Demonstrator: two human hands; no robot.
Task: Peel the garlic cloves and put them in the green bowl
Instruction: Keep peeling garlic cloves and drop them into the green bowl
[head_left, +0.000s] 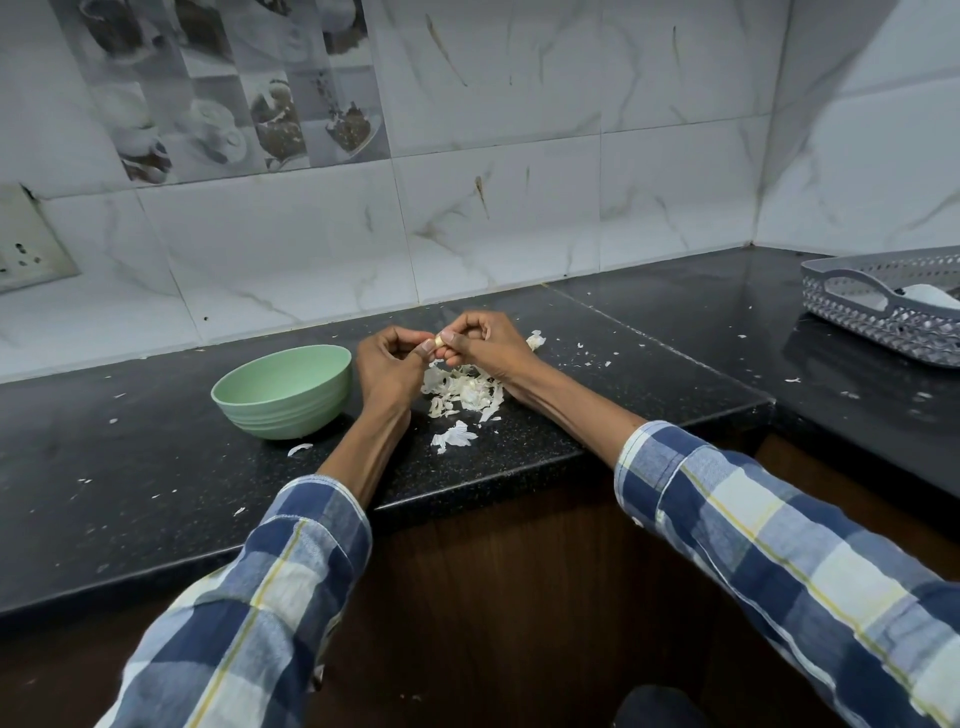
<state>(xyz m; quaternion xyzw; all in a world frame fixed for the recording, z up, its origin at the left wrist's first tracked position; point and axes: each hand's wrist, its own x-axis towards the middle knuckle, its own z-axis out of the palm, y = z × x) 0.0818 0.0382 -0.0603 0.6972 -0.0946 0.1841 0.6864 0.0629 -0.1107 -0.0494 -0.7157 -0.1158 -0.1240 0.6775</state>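
A small pale garlic clove (439, 341) is pinched between the fingertips of both hands above the black counter. My left hand (390, 364) grips it from the left, my right hand (485, 340) from the right, and their fingertips touch around it. Directly under the hands lies a heap of white garlic skins (464, 391). The green bowl (283, 391) stands upright on the counter just left of my left hand; its inside is hidden from this angle.
A grey perforated plastic basket (883, 306) sits at the far right on the side counter. Skin flakes are scattered over the black counter (156, 467), whose front edge runs under my forearms. A tiled wall stands behind, with a wall socket (26, 244) at the left.
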